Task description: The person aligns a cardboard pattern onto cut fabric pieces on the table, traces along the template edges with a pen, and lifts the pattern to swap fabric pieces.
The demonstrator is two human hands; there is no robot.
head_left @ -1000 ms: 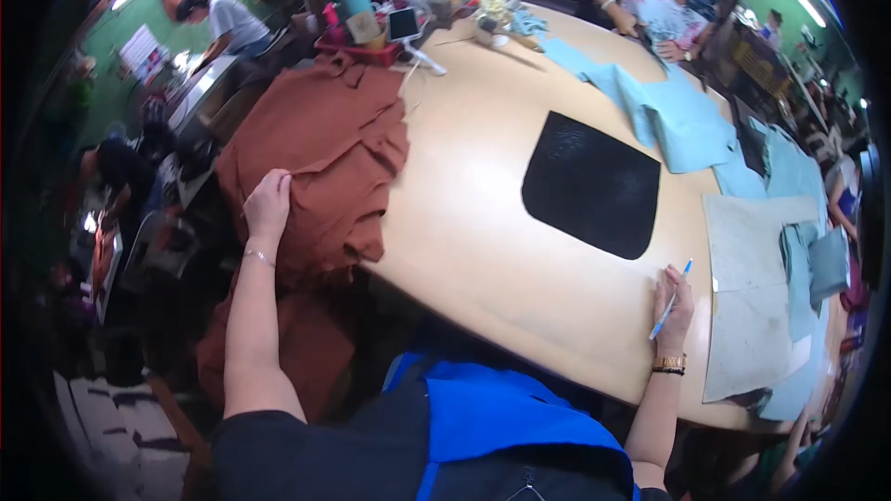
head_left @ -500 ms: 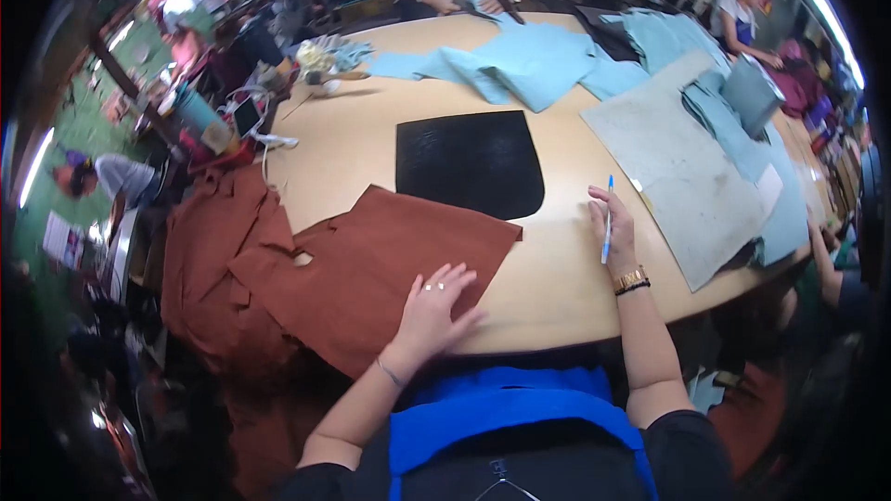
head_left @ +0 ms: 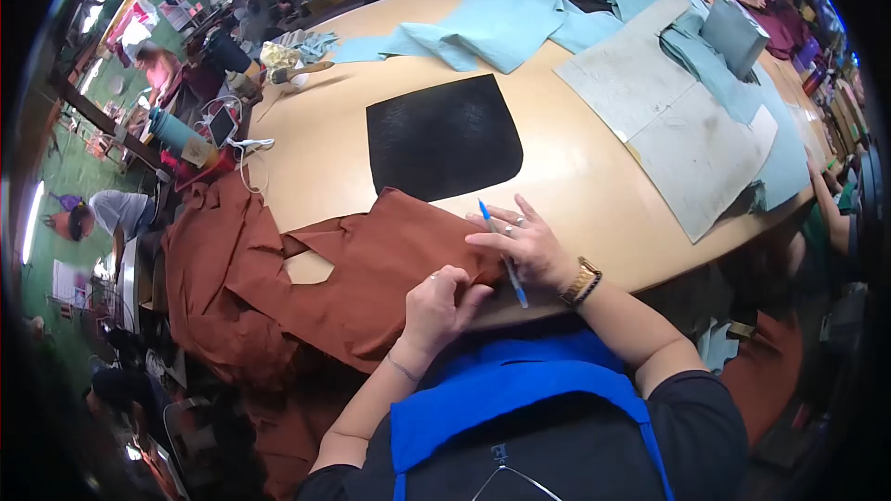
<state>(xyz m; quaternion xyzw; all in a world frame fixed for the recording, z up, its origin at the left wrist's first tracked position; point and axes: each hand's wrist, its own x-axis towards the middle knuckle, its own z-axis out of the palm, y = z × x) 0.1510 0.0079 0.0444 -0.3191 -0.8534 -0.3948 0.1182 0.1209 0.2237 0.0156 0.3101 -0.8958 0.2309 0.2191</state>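
Observation:
A large rust-brown sheet of material [head_left: 362, 288], leather or cloth, lies over the table's near left edge, rumpled on its left side. My left hand [head_left: 438, 308] is closed at its near right edge, thumb and curled fingers pinching it. Just to the right, my right hand [head_left: 536, 252] holds a blue-capped pen [head_left: 510, 269] slanted between its fingers. Its fingertips reach over the sheet's right corner, which looks lifted. Beyond the sheet lies a flat black panel [head_left: 445, 136] with rounded right corners, close to the brown edge.
Light blue pieces [head_left: 501, 23] lie along the table's far side. A stained grey board [head_left: 664, 121] is at the right, with more blue material and a grey block [head_left: 733, 35]. A white cable and a phone [head_left: 223, 126] sit at the left. A person holds dark scissors opposite.
My right hand has moved left with the pen to the brown sheet's corner. My left hand has gone from lying flat to pinching the edge. The view has shifted.

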